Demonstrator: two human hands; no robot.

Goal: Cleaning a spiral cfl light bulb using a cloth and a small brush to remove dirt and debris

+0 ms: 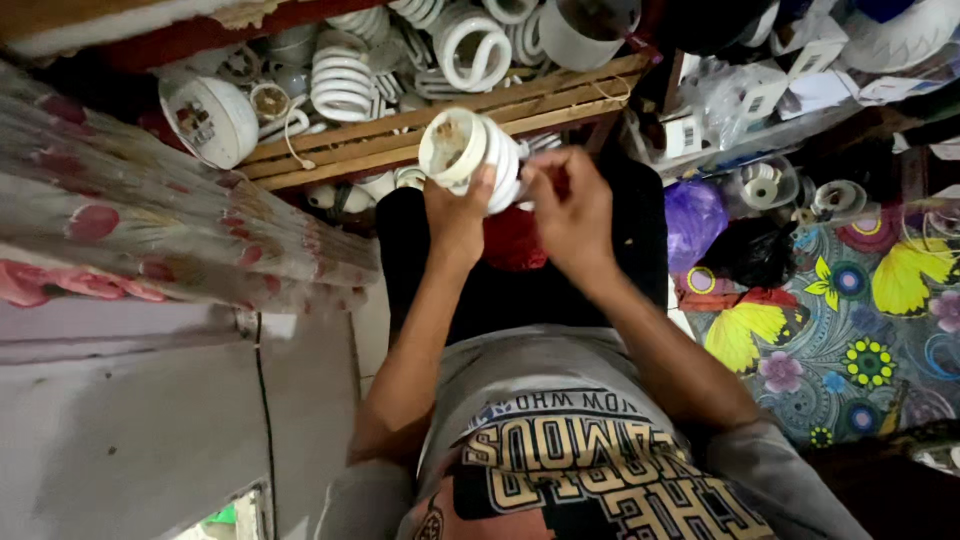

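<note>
Best handled by gripping the white lamp base (pixel 468 150) by its plastic body, not by the thin glass, with any twist or pull kept straight along its axis and the open end turned up toward the eye; worth keeping elbows tucked, since the wooden crate (pixel 400 135) of spiral bulbs (pixel 345 82) sits just behind and a knock would be costly. Held up in front of the chest, over the lap in dark trousers (pixel 500 290), just this side of the crate's slats. Left hand (pixel 455 215) wrapped around the lower side of the base, thumb up against its rim, fingers closed firmly on it. Right hand (pixel 570 210) pinched at the ribbed far end of the same piece, fingertips together on something small there, possibly a cap or a wire, though too blurred to say. Both hands close together, joined through the one part. Something red (pixel 512 240) lying beneath the hands on the lap. Off to the right, a purple bag (pixel 692 215) and a butterfly-patterned mat (pixel 860 330)
</note>
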